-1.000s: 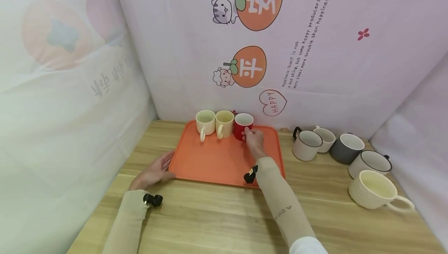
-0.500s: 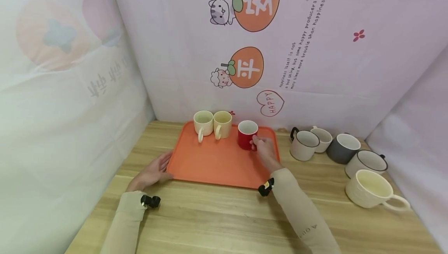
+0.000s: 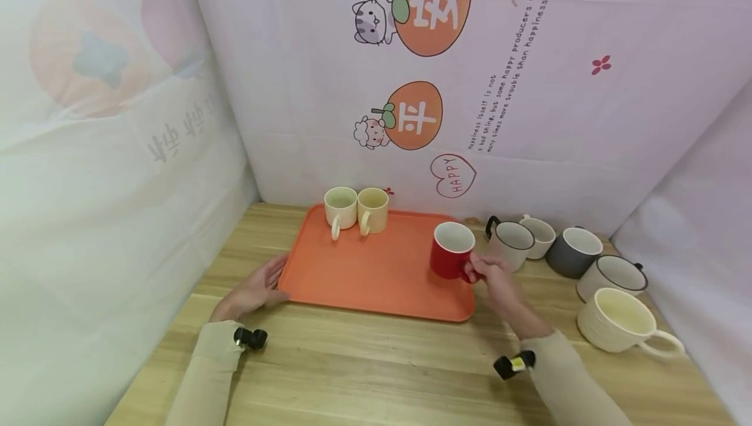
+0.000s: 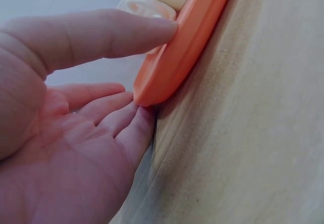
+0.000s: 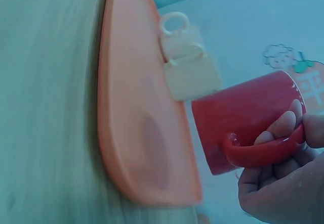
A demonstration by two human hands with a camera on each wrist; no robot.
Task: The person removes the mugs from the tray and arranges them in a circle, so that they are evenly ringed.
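My right hand (image 3: 499, 286) grips the handle of a red mug (image 3: 451, 253) with a white inside. In the right wrist view the red mug (image 5: 253, 113) hangs above the orange tray (image 5: 129, 97), a shadow falling on the tray below it. The fingers curl through the handle, with the thumb by the rim. My left hand (image 3: 252, 290) lies at the tray's (image 3: 364, 276) near left corner. In the left wrist view its straight thumb reaches over the tray rim and the extended fingertips touch the corner. Two cream mugs, one (image 3: 341, 207) beside the other (image 3: 373, 211), stand at the tray's back left.
Right of the tray stand a white mug with a black rim (image 3: 511, 243), a small white mug (image 3: 537, 237), a grey mug (image 3: 574, 253), another black-rimmed white mug (image 3: 612, 277) and a large cream mug (image 3: 623, 321). A printed cloth (image 3: 329, 87) hangs behind the wooden table (image 3: 352, 374).
My right hand has carried the red mug from beside the cream mugs, rightward and toward me, up over the tray's right side. The left hand has stayed at the tray corner.
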